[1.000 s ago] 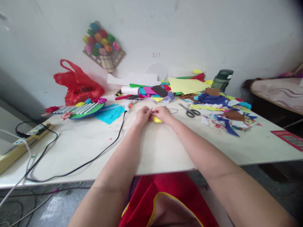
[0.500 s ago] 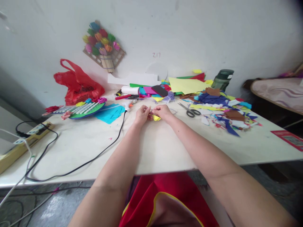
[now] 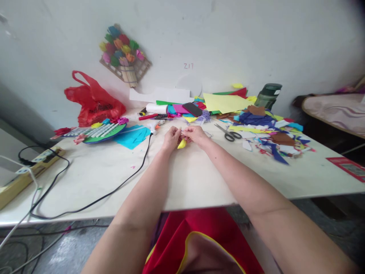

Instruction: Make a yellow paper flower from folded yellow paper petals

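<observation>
My left hand [image 3: 171,138] and my right hand [image 3: 194,136] meet over the middle of the white table, fingers pinched close together. Below their fingertips a small piece of yellow paper [image 3: 181,144], folded or bunched, pokes out, and both hands hold it. The fingers hide its upper part. Close by on the right, a thin loop of string [image 3: 209,134] shows past my right hand. A pair of black-handled scissors [image 3: 229,135] lies further right. Left of my hands are a white glue gun [image 3: 154,128] with a black cord and a sheet of blue paper [image 3: 131,137].
Paper scraps [image 3: 273,137] are heaped on the right, near a green bottle [image 3: 268,96]. At the back lie a phone [image 3: 192,109] and purple yarn [image 3: 204,115]. A red plastic bag [image 3: 95,102], a decorated green disc [image 3: 107,134] and a power strip [image 3: 37,167] occupy the left.
The yellow paper has turned and shifted left; it now hangs downward between my hands. My fingers have moved slightly, and both arms stay almost in place.
</observation>
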Action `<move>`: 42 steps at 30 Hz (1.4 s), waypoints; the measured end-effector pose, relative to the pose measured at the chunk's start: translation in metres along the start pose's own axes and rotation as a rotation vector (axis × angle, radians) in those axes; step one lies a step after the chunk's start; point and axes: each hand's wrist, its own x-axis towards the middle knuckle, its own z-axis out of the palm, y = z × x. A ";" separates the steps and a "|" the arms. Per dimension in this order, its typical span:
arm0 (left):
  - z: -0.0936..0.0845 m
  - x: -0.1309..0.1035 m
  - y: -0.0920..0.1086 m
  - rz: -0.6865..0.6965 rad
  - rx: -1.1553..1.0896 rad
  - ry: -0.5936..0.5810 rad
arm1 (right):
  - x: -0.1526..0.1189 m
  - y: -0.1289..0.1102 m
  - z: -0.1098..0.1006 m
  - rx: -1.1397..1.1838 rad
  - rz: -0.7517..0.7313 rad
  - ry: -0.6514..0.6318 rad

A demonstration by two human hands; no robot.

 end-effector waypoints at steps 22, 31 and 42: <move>0.003 -0.001 0.001 -0.021 0.130 0.004 | -0.001 0.000 -0.003 -0.015 0.063 -0.034; 0.006 -0.009 0.013 -0.037 0.150 -0.034 | -0.003 -0.001 -0.005 -0.136 0.029 -0.101; 0.005 -0.008 0.015 -0.160 -0.042 -0.054 | -0.003 0.002 -0.010 -0.002 0.020 -0.111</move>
